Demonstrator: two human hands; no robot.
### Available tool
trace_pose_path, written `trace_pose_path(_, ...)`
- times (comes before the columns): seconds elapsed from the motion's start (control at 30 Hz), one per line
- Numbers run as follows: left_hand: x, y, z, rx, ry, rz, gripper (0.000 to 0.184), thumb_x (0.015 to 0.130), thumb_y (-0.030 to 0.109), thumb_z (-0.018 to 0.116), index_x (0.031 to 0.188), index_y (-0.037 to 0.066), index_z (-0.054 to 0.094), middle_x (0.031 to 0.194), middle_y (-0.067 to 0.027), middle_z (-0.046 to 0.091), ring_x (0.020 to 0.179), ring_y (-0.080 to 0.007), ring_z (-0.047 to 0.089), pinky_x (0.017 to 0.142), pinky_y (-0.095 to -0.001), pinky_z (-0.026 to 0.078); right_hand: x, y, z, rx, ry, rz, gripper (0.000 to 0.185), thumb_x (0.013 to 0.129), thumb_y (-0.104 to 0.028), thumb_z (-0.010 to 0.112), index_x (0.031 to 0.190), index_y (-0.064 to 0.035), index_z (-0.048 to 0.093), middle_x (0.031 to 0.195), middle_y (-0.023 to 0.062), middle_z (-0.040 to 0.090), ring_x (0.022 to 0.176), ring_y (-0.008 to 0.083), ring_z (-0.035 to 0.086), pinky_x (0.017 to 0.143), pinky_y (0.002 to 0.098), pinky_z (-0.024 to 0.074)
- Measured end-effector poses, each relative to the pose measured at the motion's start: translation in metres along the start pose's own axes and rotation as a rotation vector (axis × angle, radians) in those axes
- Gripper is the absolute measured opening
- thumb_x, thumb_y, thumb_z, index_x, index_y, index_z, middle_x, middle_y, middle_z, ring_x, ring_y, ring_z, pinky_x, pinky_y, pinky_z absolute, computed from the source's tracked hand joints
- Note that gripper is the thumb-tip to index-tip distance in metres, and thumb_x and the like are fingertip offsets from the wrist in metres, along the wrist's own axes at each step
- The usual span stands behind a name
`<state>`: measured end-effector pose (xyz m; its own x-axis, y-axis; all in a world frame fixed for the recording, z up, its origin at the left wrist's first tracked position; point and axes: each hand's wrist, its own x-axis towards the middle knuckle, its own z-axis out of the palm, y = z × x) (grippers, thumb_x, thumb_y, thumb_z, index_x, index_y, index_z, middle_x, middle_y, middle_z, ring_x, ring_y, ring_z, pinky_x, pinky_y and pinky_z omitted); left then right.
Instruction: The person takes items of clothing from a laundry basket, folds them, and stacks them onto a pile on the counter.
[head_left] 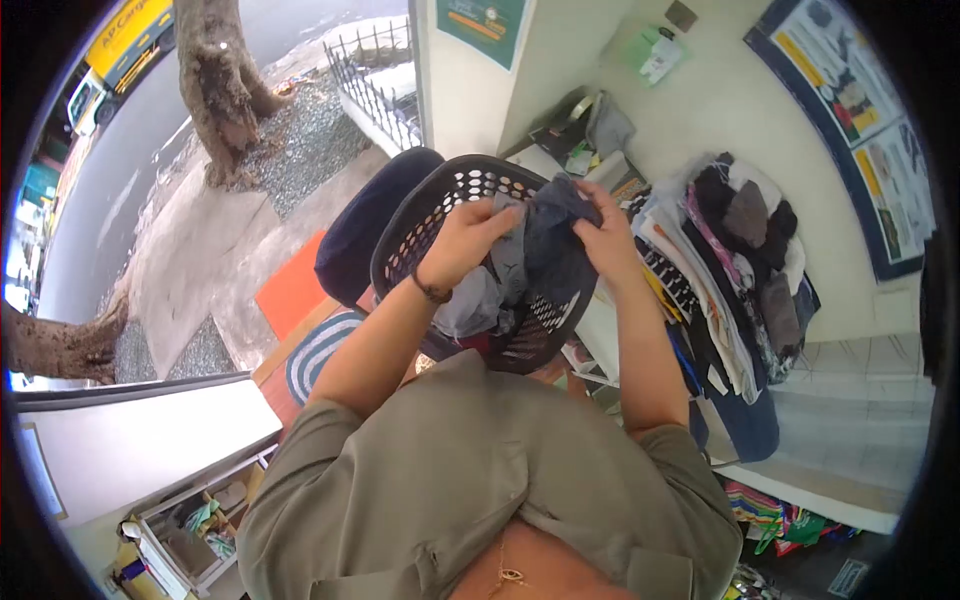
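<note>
- Beyond the opening, a yellow truck [128,38] on the road carries the only wording that reads clearly, "AP Cargo".
- Beside the person's right arm, a broad heap of clothes [700,290] is stacked in layers, with loose dark pieces on top.
- The black perforated basket [398,222] sits in front of the person, against a navy rounded item [365,225], with cloth inside.
- The blue-framed board [868,130] on the wall holds pictures and print too small to read; the print on the green poster [483,30] is also unreadable.
- The dark blue-grey cloth [556,250] hangs bunched over the basket, its upper part raised to the rim. By the look of it, it is being handled and spread between both hands; shifting it calls for a firm pinch and enough lift to clear the rim.
- A lighter grey cloth [468,308] lies in the basket, below the left hand.
- The right hand [608,238] has its grip closed on the dark blue-grey cloth's upper edge.
- The left hand [462,240] pinches grey fabric [510,255] beside it; whether both are one piece cannot be told.
- A dark bracelet [432,290] circles the left wrist.
</note>
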<state>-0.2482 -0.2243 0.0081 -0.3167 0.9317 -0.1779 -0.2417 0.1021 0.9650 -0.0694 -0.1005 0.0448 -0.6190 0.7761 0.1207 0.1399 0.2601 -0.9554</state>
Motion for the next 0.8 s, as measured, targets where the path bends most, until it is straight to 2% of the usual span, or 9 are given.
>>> trace_pose_path(0.07, 0.023, -0.007, 0.017, 0.083, 0.023, 0.076, 0.028, 0.096, 0.022, 0.058, 0.11, -0.001, 0.065, 0.094, -0.0034, 0.068, 0.08, -0.0092, 0.062, 0.071, -0.0223, 0.049, -0.018, 0.011, 0.004, -0.523, 0.457, -0.335, 0.051, 0.075, -0.003, 0.064, 0.124, -0.0027, 0.053, 0.109, 0.0096, 0.059, 0.099, 0.0213, 0.057, 0.087, 0.0317, 0.0453)
trace_pose_path(0.13, 0.007, 0.024, 0.048, -0.134, -0.058, 0.027, 0.025, 0.095, 0.02, 0.059, 0.111, 0.0, 0.064, 0.095, -0.0037, 0.067, 0.078, -0.0075, 0.062, 0.065, -0.0216, 0.049, -0.046, 0.008, 0.011, -0.132, 0.357, -0.178, 0.061, 0.07, -0.011, 0.076, 0.124, -0.0021, 0.049, 0.111, 0.0152, 0.056, 0.101, 0.0299, 0.055, 0.088, 0.0356, 0.0447)
trace_pose_path(0.23, -0.007, 0.039, 0.07, -0.432, -0.219, -0.134, 0.026, 0.089, 0.013, 0.061, 0.112, 0.0, 0.061, 0.084, -0.0039, 0.063, 0.07, -0.0131, 0.061, 0.061, -0.0238, 0.05, -0.061, -0.018, 0.025, -0.22, 0.331, -0.285, 0.058, 0.073, -0.01, 0.073, 0.125, -0.0021, 0.048, 0.116, 0.0175, 0.058, 0.106, 0.0299, 0.058, 0.092, 0.0341, 0.0445)
trace_pose_path(0.37, -0.011, 0.04, 0.072, 0.651, 0.245, 0.903, 0.047, 0.072, 0.01, 0.071, 0.118, 0.009, 0.06, 0.099, -0.0098, 0.063, 0.087, -0.026, 0.064, 0.072, -0.0302, 0.052, -0.043, -0.012, -0.018, -0.176, 0.083, -0.098, 0.035, 0.08, -0.003, 0.058, 0.115, -0.0013, 0.059, 0.107, 0.0141, 0.068, 0.097, 0.023, 0.065, 0.088, 0.0317, 0.0476)
trace_pose_path(0.47, -0.02, 0.059, 0.083, 1.074, 0.324, 1.007, 0.052, 0.065, 0.01, 0.075, 0.114, 0.011, 0.06, 0.109, -0.0102, 0.062, 0.1, -0.0291, 0.059, 0.082, -0.0332, 0.048, -0.044, -0.059, -0.046, -0.239, -0.178, -0.083, 0.032, 0.077, 0.0, 0.056, 0.108, 0.0009, 0.064, 0.105, 0.0149, 0.068, 0.097, 0.0217, 0.065, 0.088, 0.0314, 0.0474)
trace_pose_path(0.6, 0.016, 0.042, 0.051, 0.934, -0.129, 0.599, 0.03, 0.075, 0.013, 0.072, 0.102, 0.004, 0.064, 0.089, -0.0165, 0.066, 0.08, -0.0318, 0.064, 0.071, -0.0347, 0.051, -0.053, -0.089, -0.094, -0.651, -0.094, -0.053, 0.036, 0.073, -0.001, 0.056, 0.108, -0.0001, 0.065, 0.096, 0.0117, 0.069, 0.091, 0.0194, 0.064, 0.085, 0.0294, 0.0471)
trace_pose_path(0.63, 0.012, 0.059, 0.046, 1.047, -0.159, 0.55, 0.028, 0.078, 0.015, 0.069, 0.103, 0.004, 0.066, 0.091, -0.0212, 0.066, 0.088, -0.0397, 0.063, 0.078, -0.0437, 0.05, -0.055, -0.087, -0.108, -0.752, -0.089, -0.038, 0.036, 0.073, -0.002, 0.058, 0.108, -0.0002, 0.065, 0.095, 0.0124, 0.069, 0.09, 0.0204, 0.064, 0.083, 0.0298, 0.0475)
trace_pose_path(0.7, 0.017, 0.07, 0.031, 1.017, -0.196, 0.505, 0.031, 0.077, 0.017, 0.071, 0.104, 0.004, 0.067, 0.093, -0.0207, 0.067, 0.086, -0.0369, 0.065, 0.078, -0.0399, 0.051, -0.06, -0.076, -0.135, -0.952, -0.082, -0.002, 0.034, 0.074, -0.004, 0.06, 0.107, -0.0005, 0.065, 0.092, 0.0138, 0.069, 0.086, 0.0223, 0.064, 0.079, 0.0306, 0.0482)
trace_pose_path(0.8, 0.02, 0.093, 0.022, 0.897, -0.283, 0.329, 0.031, 0.075, 0.02, 0.075, 0.1, 0.001, 0.069, 0.085, -0.0206, 0.068, 0.079, -0.029, 0.068, 0.075, -0.0346, 0.051, -0.065, -0.062, -0.156, -0.745, -0.109, -0.012, 0.032, 0.074, -0.008, 0.063, 0.105, -0.0034, 0.067, 0.088, 0.0151, 0.067, 0.08, 0.0309, 0.065, 0.078, 0.0364, 0.05)
